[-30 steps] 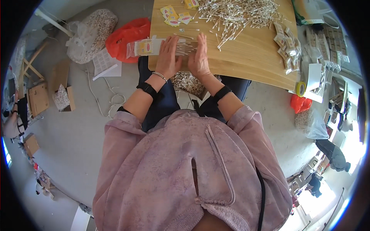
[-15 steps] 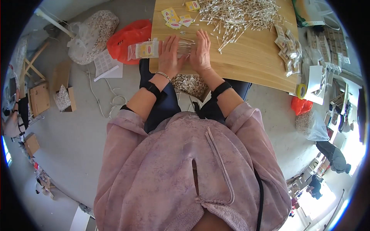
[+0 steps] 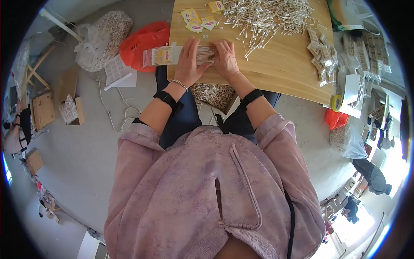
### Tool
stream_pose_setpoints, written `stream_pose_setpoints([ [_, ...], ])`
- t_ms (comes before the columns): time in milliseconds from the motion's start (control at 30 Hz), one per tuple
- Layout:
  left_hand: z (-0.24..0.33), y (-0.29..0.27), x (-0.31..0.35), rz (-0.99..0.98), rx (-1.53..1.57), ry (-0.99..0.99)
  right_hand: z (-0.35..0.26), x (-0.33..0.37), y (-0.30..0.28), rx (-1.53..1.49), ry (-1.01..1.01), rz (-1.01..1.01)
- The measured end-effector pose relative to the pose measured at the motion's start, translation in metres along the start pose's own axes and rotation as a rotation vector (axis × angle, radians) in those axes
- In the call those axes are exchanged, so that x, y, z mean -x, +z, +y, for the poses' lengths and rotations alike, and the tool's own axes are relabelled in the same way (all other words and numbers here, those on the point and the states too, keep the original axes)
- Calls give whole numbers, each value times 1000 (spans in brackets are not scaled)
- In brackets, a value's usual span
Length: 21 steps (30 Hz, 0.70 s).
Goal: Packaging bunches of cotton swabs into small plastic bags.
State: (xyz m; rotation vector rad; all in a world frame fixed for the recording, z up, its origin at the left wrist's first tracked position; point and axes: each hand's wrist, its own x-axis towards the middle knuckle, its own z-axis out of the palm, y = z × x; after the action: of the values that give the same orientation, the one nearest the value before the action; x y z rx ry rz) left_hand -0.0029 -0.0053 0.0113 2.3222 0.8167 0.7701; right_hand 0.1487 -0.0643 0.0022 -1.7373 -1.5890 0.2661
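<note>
A row of cotton swabs lies on the table's near left part, between my two hands. My left hand is open, fingers stretched out at the left end of the row, thumb toward its near side. At the other end rests my right hand, its fingers loosely bent and touching the swab tips; the palm side is hidden. Left of my left hand, a clear packet of cotton swabs with a yellow label lies at the table's left edge.
A large heap of loose cotton swabs covers the table's far part. Yellow cards lie far left, filled packets on the right. A red bag sits beside the table; a box of swabs is below its near edge.
My right hand's fingers have bent in and drawn back nearer me, over the swabs' right end. The swabs look more even between my hands, and a stray swab beyond them no longer shows.
</note>
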Motion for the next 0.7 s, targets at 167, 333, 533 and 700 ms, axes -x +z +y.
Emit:
stream_pose_setpoints([
  [167, -2, 2, 0, -77, 7, -11, -8, 6, 5, -181, 58, 82],
  [333, -5, 4, 3, -74, 103, 9, -23, 11, 12, -346, 162, 160],
  [533, 1, 4, 7, 22, 226, -45, -15, 11, 9, -525, 290, 277],
  [700, -1, 10, 2, 50, 466, -132, -26, 16, 10, -590, 275, 157],
])
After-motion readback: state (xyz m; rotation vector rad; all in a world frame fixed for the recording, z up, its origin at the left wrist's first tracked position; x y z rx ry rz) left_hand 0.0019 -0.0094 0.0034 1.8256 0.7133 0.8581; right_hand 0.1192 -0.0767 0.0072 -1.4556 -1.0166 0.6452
